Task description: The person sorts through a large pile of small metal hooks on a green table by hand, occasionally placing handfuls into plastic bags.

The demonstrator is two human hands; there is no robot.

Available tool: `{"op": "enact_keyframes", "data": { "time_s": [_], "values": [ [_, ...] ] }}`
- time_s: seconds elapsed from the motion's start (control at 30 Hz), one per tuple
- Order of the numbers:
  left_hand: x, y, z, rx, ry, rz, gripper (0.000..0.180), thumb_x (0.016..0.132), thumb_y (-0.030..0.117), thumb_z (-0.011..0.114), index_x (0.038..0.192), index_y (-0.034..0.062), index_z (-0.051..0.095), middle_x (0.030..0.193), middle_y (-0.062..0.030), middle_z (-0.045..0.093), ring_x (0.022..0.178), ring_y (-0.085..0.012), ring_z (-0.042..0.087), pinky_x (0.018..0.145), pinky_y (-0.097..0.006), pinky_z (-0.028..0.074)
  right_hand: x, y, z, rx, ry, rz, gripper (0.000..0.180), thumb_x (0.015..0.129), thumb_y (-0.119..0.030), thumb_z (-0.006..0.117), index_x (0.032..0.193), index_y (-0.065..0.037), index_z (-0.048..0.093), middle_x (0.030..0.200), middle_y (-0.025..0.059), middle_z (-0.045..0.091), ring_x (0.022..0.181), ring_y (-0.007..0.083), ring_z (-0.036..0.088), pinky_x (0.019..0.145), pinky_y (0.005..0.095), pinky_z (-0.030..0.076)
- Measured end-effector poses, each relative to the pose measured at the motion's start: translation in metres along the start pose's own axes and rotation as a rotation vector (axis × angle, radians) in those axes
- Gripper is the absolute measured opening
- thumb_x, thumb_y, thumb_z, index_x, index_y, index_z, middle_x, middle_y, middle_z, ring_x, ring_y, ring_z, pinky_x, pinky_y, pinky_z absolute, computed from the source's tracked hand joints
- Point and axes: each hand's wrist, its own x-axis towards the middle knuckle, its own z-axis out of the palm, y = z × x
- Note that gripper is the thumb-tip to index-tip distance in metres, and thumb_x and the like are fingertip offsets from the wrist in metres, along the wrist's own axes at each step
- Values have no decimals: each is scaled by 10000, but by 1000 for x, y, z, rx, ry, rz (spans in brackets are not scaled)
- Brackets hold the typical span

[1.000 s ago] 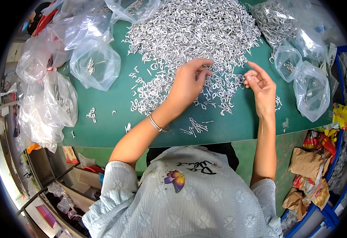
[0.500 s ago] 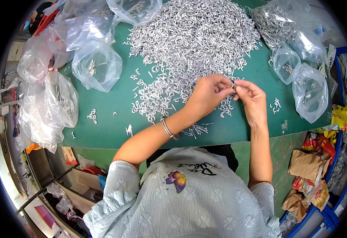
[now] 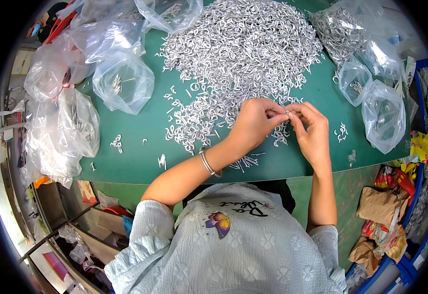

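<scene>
Both hands (image 3: pixel 286 122) pinching metal piece (image 3: pixel 287 113)

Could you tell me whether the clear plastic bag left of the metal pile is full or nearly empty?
Nearly empty: the clear plastic bag holds only a few small metal pieces.

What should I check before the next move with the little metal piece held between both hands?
1. Metal piece pinched at the fingertips of left hand and right hand: ok.
2. Pile of metal pieces close ahead on the green table: ok.
3. Open plastic bag within view at left: ok.
4. Whether the held piece is one part or two: cannot tell.
5. Bracelet clear of loose pieces: ok.
</scene>
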Motion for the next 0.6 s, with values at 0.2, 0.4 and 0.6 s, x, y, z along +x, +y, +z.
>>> {"op": "enact_keyframes", "data": {
  "time_s": [0.2,0.4,0.6],
  "values": [
    [-6,9,0,343,80,380,100,800,66,737,854,-5,691,768,-79,671,641,-186,622,589,-302,494,-3,8,4,397,2,135,110,883,12,624,984,20,667,788,28,604,643,65,564,534,208,450],
    [-5,11,3,28,89,267,163,799,73,742,934,16,670,803,-51,679,701,-150,627,631,-286,503,0,7,-13,479,-80,238,118,893,-26,641,1001,5,679,844,9,648,658,45,560,557,185,441],
    [-1,15,-8,-46,-82,-6,203,785,99,768,952,15,690,860,-24,696,745,-80,586,682,-245,495,-5,7,-6,400,5,130,108,891,-10,642,991,20,670,877,24,662,690,33,549,606,184,453]
  ]
}}
